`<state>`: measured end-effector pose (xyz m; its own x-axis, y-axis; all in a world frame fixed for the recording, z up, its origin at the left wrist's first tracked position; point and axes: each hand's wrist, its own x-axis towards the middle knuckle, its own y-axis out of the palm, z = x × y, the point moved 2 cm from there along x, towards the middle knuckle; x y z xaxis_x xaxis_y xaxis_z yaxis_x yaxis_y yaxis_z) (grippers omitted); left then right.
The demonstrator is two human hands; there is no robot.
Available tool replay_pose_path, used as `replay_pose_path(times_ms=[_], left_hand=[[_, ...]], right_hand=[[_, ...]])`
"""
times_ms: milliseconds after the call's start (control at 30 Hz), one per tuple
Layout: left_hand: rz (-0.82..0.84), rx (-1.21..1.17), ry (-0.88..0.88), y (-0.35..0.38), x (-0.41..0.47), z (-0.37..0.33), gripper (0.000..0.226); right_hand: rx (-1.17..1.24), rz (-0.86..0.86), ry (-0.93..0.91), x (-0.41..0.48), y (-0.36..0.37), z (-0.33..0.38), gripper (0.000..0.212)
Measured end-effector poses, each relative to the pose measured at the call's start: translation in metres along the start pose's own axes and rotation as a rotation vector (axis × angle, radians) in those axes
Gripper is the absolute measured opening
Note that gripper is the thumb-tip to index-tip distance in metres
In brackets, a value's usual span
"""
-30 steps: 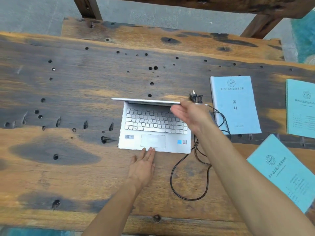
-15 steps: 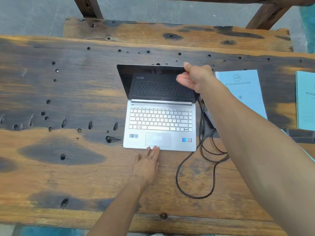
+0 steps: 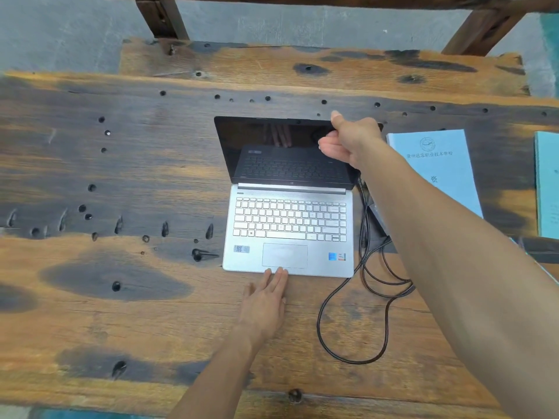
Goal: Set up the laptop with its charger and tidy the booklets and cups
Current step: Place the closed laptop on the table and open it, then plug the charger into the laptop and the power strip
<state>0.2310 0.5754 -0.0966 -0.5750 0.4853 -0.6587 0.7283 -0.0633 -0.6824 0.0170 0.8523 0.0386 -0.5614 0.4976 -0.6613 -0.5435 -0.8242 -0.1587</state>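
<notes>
Laptop lid [image 3: 272, 146] wider than before, right hand [image 3: 351, 140] clamped on its corner, left hand [image 3: 264, 300] flat.

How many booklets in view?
2. One booklet right of the laptop, partly behind the right forearm; a second booklet cut by the right frame edge. The arm may hide more.

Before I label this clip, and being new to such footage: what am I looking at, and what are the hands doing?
No machine here: a person's two bare hands, filmed by one camera on their head, looking down. On the wooden table lie an open laptop, a black cable looped to its right, and two blue booklets further right. The right hand pinches the screen's top right corner. The left hand lies flat, fingertips at the laptop's front edge, holding nothing.
</notes>
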Motion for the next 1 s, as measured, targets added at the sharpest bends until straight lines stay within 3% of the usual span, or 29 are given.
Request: replay_pose_path(times_ms=[200, 333, 633, 800, 933, 1000], left_hand=[[-0.002, 0.02, -0.002, 0.004, -0.002, 0.003, 0.063], [-0.009, 0.013, -0.008, 0.006, 0.0, 0.003, 0.065], [-0.09, -0.007, -0.053, 0.011, 0.001, -0.015, 0.067], [-0.236, -0.224, 0.03, 0.011, 0.005, -0.063, 0.06], [-0.244, -0.44, 0.093, 0.005, 0.017, -0.115, 0.035], [-0.211, -0.507, 0.113, 0.005, 0.026, -0.139, 0.037]], right_hand=[[-0.093, 0.147, -0.079, -0.012, -0.025, -0.014, 0.048], [-0.17, 0.032, -0.171, -0.005, -0.066, -0.04, 0.044], [-0.435, -0.153, -0.13, 0.022, -0.151, -0.112, 0.016], [-0.77, -0.181, -0.265, 0.022, -0.157, -0.139, 0.047], [-0.879, -0.144, -0.325, 0.023, -0.148, -0.158, 0.071], [-0.943, -0.096, -0.285, 0.025, -0.144, -0.17, 0.077]])
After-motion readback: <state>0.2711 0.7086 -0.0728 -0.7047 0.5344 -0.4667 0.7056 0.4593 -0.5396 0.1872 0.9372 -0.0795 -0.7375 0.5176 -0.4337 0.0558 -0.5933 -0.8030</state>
